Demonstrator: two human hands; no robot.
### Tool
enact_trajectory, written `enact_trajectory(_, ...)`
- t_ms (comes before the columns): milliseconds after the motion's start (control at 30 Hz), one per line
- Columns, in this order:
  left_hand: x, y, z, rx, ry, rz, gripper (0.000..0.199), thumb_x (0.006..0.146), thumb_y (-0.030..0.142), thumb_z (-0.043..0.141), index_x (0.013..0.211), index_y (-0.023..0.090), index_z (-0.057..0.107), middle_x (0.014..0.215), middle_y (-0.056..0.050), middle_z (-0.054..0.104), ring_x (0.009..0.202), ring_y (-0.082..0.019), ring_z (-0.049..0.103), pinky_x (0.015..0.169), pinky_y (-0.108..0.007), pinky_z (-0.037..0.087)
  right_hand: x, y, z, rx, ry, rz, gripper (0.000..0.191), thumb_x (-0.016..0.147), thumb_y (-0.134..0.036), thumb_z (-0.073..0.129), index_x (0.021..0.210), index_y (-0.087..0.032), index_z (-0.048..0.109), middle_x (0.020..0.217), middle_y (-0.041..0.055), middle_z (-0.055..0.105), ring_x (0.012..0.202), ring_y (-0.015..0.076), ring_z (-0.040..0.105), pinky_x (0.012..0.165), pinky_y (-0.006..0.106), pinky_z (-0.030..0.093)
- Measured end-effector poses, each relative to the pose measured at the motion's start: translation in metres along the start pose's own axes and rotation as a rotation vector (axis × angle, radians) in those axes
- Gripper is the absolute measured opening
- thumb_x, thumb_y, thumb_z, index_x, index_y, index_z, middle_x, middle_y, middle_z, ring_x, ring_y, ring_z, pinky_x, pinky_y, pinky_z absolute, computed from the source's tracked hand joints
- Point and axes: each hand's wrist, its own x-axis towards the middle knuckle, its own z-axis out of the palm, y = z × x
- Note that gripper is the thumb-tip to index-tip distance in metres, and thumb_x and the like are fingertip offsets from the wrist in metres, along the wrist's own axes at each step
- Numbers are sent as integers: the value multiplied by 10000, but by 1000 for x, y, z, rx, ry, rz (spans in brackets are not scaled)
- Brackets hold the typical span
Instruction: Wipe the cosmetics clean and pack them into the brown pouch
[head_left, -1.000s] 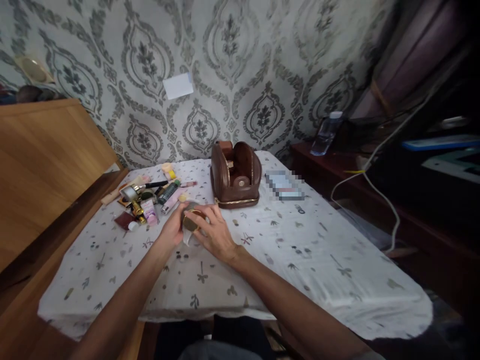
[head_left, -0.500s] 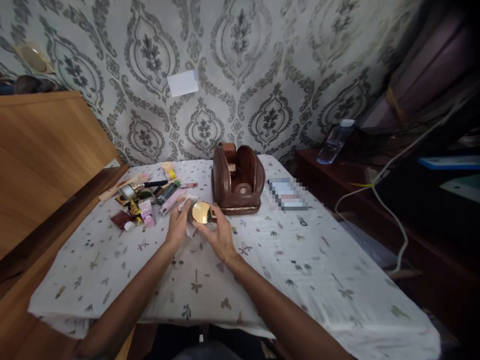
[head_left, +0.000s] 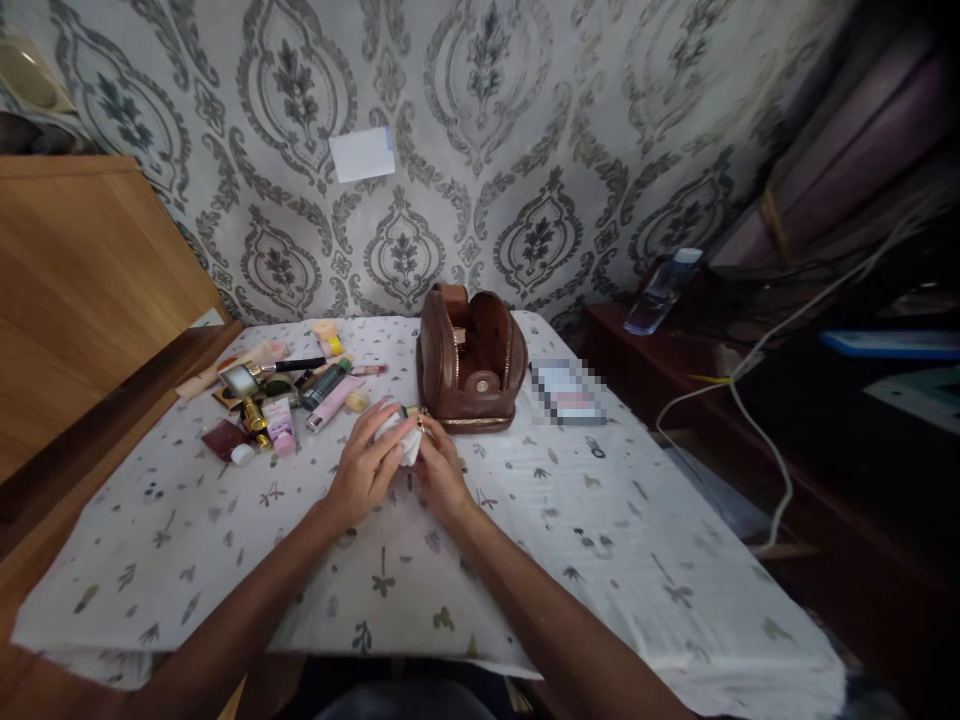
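Note:
My left hand [head_left: 364, 470] is closed over a crumpled white wipe [head_left: 409, 450], pressing it against a round gold compact [head_left: 422, 424]. My right hand [head_left: 444, 472] grips the compact by its right side. Fingers and wipe hide most of the compact, leaving a little gold at its edge. Just behind my hands stands a brown leather cosmetic bag [head_left: 480, 410], its zipped top gaping. Left of my hands lie several cosmetics, among them a pink-and-white tube [head_left: 280, 427], a dark green-capped bottle [head_left: 325, 386] and a black-handled brush [head_left: 300, 365].
A phone-like, pixelated object [head_left: 568, 390] lies right of the bag on the patterned white cloth [head_left: 600, 560]. A clear bottle [head_left: 663, 292] stands on the dark side furniture at right. A white cable [head_left: 772, 445] hangs there. A wooden panel [head_left: 90, 300] borders the left.
My left hand has brought the wipe over the compact's face, which was exposed before. The compact has turned and shifted slightly right. The camera view has also moved slightly.

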Motion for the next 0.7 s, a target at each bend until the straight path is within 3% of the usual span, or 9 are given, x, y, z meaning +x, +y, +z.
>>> enact_trajectory(200, 21, 7, -18, -199, -12, -189, 361, 975, 326, 487, 1261, 236, 688, 1314, -91, 657, 1245, -245, 569, 1131, -390, 363, 0, -5, -2, -335, -215, -193, 646, 636, -455, 837, 1179, -210, 585, 979, 31, 634, 858, 175, 606, 792, 319, 537)
enact_trajectory(300, 28, 0, -26, -412, -60, -432, 304, 891, 407, 612, 1058, 212, 774, 1116, -69, 753, 1133, -266, 629, 1062, -368, 428, -4, -5, 0, -475, -360, -278, 610, 682, -435, 829, 1200, -209, 601, 1043, 41, 634, 957, 189, 602, 883, 348, 519)
enact_trajectory(400, 28, -13, -28, -657, -82, -702, 308, 767, 462, 717, 872, 183, 792, 850, -64, 775, 960, -286, 691, 897, -368, 532, -7, -3, 1, -523, -397, -347, 613, 683, -447, 838, 1209, -224, 616, 1090, 55, 600, 1010, 196, 581, 918, 371, 505)
enact_trajectory(567, 14, -22, -30, -935, -30, -918, 297, 707, 415, 782, 849, 155, 759, 772, -55, 765, 740, -220, 715, 673, -285, 559, -8, -3, 0, -571, -475, -387, 612, 717, -468, 824, 1253, -265, 610, 1066, 48, 559, 966, 187, 567, 806, 344, 525)
enact_trajectory(700, 6, -20, -33, -998, -175, -1064, 357, 754, 529, 734, 814, 177, 720, 648, -38, 717, 506, -179, 646, 441, -253, 480, -8, -8, -1, -696, -504, -460, 577, 752, -450, 811, 1260, -261, 614, 1015, 38, 577, 935, 189, 571, 843, 374, 510)
